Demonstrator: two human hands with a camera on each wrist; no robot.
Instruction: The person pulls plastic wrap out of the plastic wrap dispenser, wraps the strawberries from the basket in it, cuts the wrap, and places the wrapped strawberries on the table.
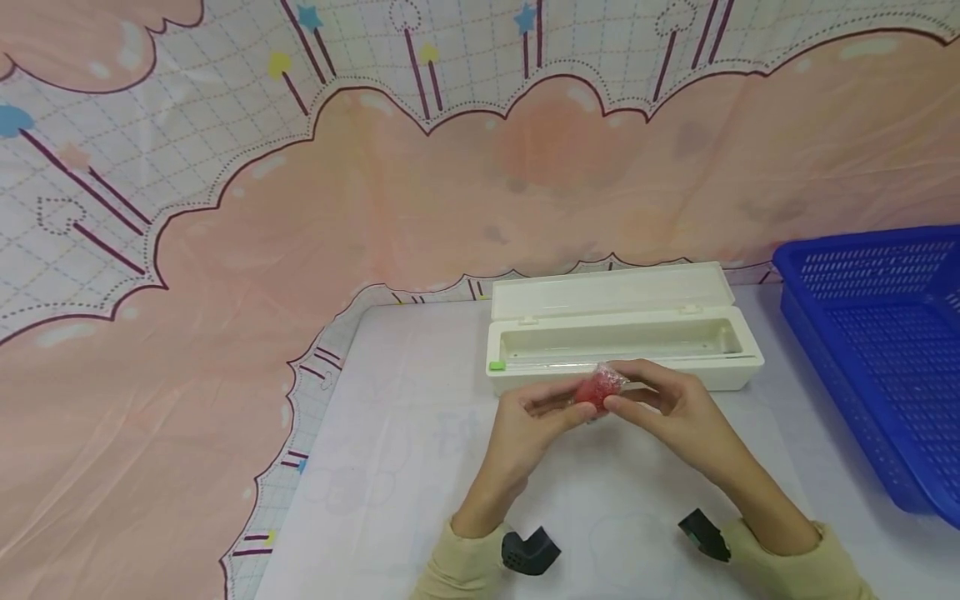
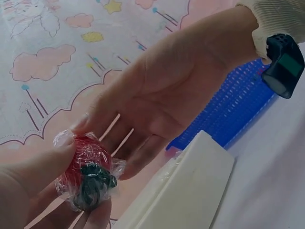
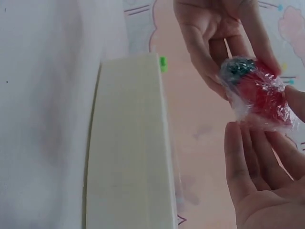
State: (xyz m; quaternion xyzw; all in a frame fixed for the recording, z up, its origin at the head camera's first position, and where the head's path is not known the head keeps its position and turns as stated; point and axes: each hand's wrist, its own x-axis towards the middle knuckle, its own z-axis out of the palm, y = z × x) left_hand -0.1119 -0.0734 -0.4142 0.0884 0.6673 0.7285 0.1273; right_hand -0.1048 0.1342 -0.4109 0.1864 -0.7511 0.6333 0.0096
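Observation:
A red strawberry wrapped in clear film (image 1: 597, 387) is held above the table between both hands. My left hand (image 1: 558, 408) grips it, thumb on top and fingers curled beneath; in the left wrist view the strawberry's (image 2: 88, 167) green cap points downward. My right hand (image 1: 628, 392) lies alongside with straight fingers (image 3: 238, 157), and its thumb touches the film. The wrapped strawberry (image 3: 259, 90) sits between the two palms. Just behind the hands, a white film dispenser box (image 1: 517, 367) lies with its lid open.
A blue plastic basket (image 1: 877, 350) stands at the right edge of the table. A white mat (image 1: 390, 467) covers the table under the hands. A pink patterned cloth (image 1: 225, 250) surrounds it. The dispenser box (image 3: 128, 143) has a green tab (image 3: 163, 62) at its left end.

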